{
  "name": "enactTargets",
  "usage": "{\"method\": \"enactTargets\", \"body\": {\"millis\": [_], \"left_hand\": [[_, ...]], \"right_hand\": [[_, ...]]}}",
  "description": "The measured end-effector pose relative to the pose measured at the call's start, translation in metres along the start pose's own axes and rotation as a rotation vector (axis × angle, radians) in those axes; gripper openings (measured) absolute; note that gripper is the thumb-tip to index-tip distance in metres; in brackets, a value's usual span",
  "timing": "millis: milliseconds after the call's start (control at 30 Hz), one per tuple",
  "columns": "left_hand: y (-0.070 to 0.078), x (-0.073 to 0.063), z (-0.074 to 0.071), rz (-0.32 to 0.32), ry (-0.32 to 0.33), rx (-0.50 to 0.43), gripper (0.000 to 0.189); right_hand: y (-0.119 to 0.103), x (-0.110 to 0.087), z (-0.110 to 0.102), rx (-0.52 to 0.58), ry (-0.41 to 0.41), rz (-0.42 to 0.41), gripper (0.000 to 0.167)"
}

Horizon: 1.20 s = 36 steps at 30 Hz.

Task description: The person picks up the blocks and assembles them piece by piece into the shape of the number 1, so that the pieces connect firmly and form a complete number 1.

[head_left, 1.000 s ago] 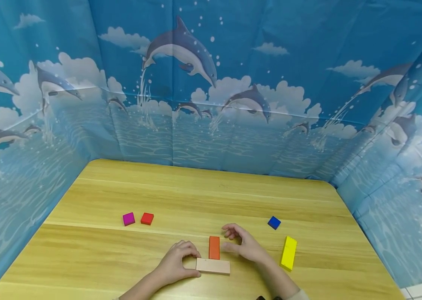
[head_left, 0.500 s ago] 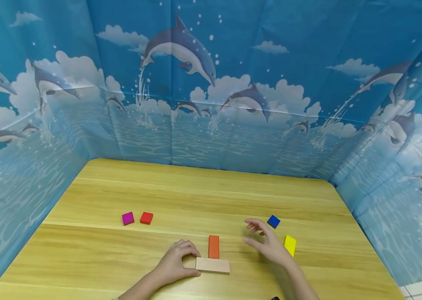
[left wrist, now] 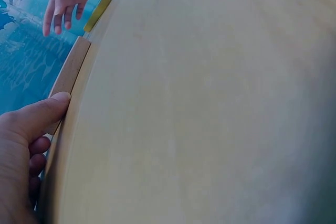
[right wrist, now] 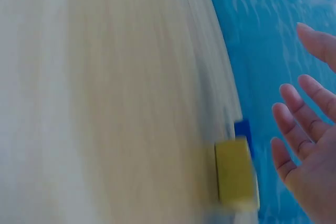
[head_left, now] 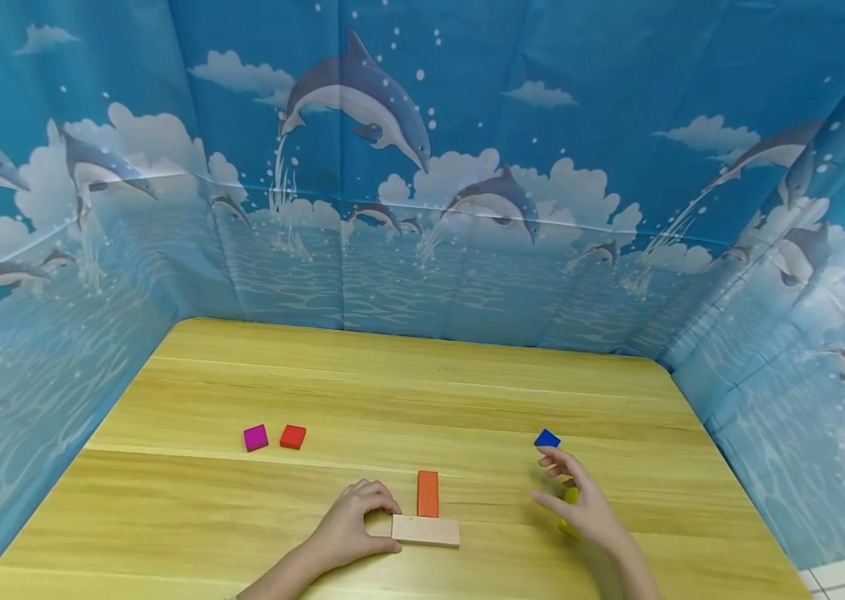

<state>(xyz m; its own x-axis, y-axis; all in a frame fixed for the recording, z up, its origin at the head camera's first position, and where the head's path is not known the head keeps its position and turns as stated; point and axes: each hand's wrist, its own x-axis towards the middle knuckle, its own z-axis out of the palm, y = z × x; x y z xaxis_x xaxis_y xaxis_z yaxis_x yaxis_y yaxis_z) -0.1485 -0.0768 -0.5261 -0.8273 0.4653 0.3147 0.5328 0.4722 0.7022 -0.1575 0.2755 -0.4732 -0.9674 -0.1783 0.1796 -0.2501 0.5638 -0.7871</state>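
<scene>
My left hand (head_left: 353,522) pinches the left end of a plain wooden block (head_left: 426,531) that lies flat on the table. In the left wrist view the thumb presses on this wooden block (left wrist: 72,66). Right behind it lies an orange block (head_left: 427,493), pointing away from me. Over the right side hovers my right hand (head_left: 582,502), fingers spread and holding nothing. It partly hides a yellow block (head_left: 568,528) beneath it and the near corner of a blue square block (head_left: 547,437). The right wrist view shows the yellow block (right wrist: 234,174) apart from the fingers.
A magenta square block (head_left: 256,437) and a red square block (head_left: 292,437) lie at the left of the wooden table (head_left: 422,392). A blue dolphin-print curtain (head_left: 422,275) hangs behind and along both sides of the table.
My right hand has moved right, away from the orange block and over to the yellow one. The left hand has stayed on the wooden block.
</scene>
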Motion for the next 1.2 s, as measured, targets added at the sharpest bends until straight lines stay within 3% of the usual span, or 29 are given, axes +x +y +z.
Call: {"method": "enactTargets", "body": {"millis": [500,867,1200], "left_hand": [[-0.001,0.000,0.001,0.001,0.005,-0.003,0.030],[-0.002,0.000,0.001,0.002,0.007,-0.009,0.030],[0.000,0.000,0.001,0.017,0.014,-0.004,0.031]], "right_hand": [[0.029,-0.029,-0.025,-0.062,0.147,0.118,0.062],[0.042,-0.033,-0.035,-0.027,0.032,0.283,0.071],[0.047,-0.034,-0.038,-0.034,-0.049,0.294,0.078]]}}
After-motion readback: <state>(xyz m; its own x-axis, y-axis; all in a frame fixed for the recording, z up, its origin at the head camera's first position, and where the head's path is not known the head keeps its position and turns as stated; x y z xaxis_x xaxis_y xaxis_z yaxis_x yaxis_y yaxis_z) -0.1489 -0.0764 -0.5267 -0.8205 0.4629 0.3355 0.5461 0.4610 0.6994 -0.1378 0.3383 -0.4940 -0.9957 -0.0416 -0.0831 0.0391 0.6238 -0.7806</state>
